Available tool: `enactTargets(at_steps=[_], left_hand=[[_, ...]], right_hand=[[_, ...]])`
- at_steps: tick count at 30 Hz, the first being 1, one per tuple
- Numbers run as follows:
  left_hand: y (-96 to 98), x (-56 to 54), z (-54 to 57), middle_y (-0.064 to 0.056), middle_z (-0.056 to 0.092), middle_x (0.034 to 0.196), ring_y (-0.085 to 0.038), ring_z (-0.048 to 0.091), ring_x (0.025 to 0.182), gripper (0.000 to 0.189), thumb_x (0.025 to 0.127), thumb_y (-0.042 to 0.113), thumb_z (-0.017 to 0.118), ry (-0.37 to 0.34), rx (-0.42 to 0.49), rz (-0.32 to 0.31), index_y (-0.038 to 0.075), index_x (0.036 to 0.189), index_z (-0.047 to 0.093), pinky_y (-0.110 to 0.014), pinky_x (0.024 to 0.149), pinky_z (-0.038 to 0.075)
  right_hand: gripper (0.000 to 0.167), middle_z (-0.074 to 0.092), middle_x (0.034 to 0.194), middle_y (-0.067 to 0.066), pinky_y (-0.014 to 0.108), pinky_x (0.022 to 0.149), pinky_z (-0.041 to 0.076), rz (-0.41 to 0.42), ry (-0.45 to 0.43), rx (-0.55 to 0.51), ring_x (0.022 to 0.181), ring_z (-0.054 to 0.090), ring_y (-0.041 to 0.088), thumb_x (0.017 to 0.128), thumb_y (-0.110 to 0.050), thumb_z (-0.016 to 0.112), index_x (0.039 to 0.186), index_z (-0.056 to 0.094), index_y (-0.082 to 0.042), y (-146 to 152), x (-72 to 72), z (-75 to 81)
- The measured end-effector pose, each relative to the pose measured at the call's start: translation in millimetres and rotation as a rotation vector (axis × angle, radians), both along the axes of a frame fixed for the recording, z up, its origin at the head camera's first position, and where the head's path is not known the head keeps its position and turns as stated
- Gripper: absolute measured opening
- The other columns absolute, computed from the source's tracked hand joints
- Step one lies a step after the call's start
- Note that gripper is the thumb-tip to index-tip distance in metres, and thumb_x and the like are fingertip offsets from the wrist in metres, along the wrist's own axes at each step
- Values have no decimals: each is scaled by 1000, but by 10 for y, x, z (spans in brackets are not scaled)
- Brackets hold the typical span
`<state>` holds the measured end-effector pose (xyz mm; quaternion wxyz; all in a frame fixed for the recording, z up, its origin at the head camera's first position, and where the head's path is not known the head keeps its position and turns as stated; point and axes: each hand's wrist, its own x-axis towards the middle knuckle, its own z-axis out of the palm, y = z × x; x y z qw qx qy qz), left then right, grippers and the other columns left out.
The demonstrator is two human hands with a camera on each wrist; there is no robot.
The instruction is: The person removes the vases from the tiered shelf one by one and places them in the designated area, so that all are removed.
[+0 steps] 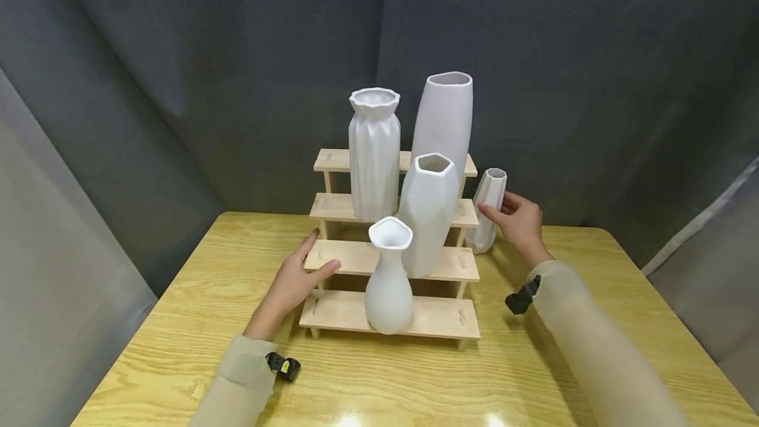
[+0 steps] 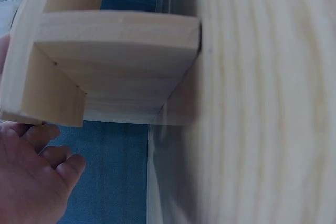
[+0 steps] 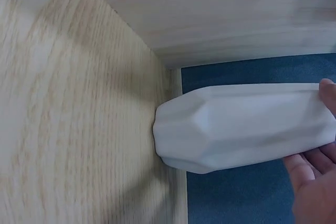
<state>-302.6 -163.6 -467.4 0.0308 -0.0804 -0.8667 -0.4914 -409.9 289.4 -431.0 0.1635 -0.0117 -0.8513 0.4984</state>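
Note:
At the right end of a stepped wooden stand [image 1: 350, 256], my right hand [image 1: 520, 224] grips a small white faceted vase [image 1: 485, 216] by its upper part, thumb on one side and fingers on the other. In the right wrist view the faceted vase [image 3: 247, 124] has its base right at the tabletop, upright beside the stand's side. My left hand [image 1: 296, 275] holds the left end of the stand, its thumb over one step. The left wrist view shows that hand's [image 2: 37, 171] curled fingers at the edge of a board [image 2: 110, 30].
On the stand are a pleated vase [image 1: 375, 157], a tall smooth vase [image 1: 445, 117], a vase with a pentagonal mouth [image 1: 428, 223] and a narrow-necked vase [image 1: 389, 295] on the lowest step. The wooden table [image 1: 196, 348] meets a dark grey curtain [image 1: 237, 71] behind.

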Motion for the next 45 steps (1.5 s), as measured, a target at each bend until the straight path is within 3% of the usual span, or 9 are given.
enactTargets(at_steps=[24, 33, 37, 45], left_hand=[[14, 11, -10, -2, 15, 163, -28, 16, 148, 103, 80, 71, 66, -9, 8, -4, 25, 160, 19, -54, 114, 24], [4, -3, 6, 1, 16, 163, -27, 16, 148, 102, 79, 71, 66, -9, 10, 8, 28, 159, 19, -54, 115, 23], [0, 11, 24, 0, 16, 162, -27, 16, 148, 103, 80, 70, 66, -4, 15, 4, 24, 159, 20, -53, 115, 23], [16, 23, 35, 0, 15, 163, -26, 15, 148, 101, 81, 69, 66, -12, 9, -3, 27, 159, 18, -53, 115, 23]], right_hand=[[81, 58, 135, 19, 44, 99, 48, 26, 10, 4, 119, 58, 30, 82, -49, 77, 143, 51, -1, 22, -29, -98], [79, 58, 134, 20, 43, 98, 49, 45, 5, 9, 119, 58, 31, 83, -46, 78, 141, 53, 0, -5, -34, -39], [78, 59, 133, 20, 40, 97, 49, 53, 0, 10, 119, 59, 31, 83, -45, 78, 140, 53, 1, -3, -9, 9], [71, 57, 134, 22, 23, 91, 51, 75, 13, -81, 121, 57, 33, 86, -34, 78, 140, 52, 3, 29, 146, 82]])
